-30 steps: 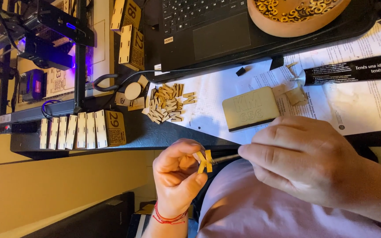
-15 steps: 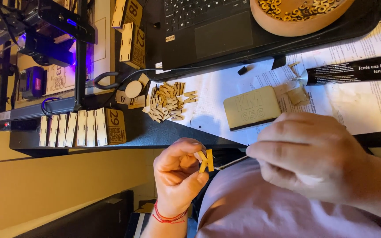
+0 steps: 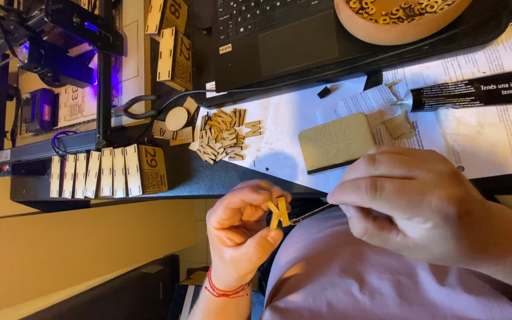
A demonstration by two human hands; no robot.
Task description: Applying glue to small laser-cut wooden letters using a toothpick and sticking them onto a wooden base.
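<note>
Wooden letter (image 3: 278, 211) between left-hand fingertips (image 3: 268, 236)

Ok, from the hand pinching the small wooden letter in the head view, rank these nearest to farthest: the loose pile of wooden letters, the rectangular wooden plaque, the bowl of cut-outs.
1. Pile of wooden letters: on the desk just above the left hand.
2. Rectangular wooden plaque: on the papers, up and to the right, somewhat farther.
3. Bowl of cut-outs: top edge, beyond the laptop, clearly farthest.

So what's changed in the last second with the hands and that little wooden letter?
Hardly anything. The left hand keeps pinching the small wooden letter, and the right hand keeps the thin metal tool at its edge, having drifted only a touch. The pile of wooden pieces and the rectangular plaque on the desk have not moved.
</note>
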